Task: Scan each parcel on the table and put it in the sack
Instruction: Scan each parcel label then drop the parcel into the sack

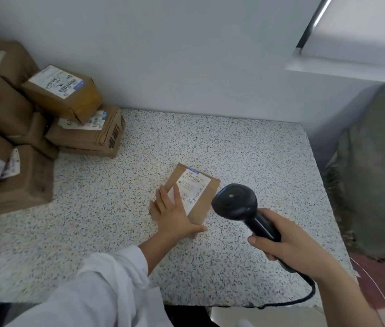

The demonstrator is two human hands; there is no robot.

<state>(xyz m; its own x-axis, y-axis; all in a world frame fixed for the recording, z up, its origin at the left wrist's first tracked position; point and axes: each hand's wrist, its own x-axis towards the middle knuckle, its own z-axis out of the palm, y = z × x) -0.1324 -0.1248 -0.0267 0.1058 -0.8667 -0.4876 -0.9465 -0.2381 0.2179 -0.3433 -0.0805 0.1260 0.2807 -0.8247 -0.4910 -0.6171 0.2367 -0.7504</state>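
Centrally on the speckled table (116, 208) lies a small brown cardboard parcel (200, 208), flat, with a white label (195, 185) that carries barcodes on its top side. The left hand (172, 215), coming out of a white sleeve (106, 286), rests on the near left part of it with fingers straight and spread, the thumb along the near edge. The right hand (290, 244) grips the handle of a black scanner (236, 201), fingers curled round it; the scanner head is just right of the parcel. A grey-green sack (375, 173) stands right of the table. More parcels (21, 128) are piled at the far left.
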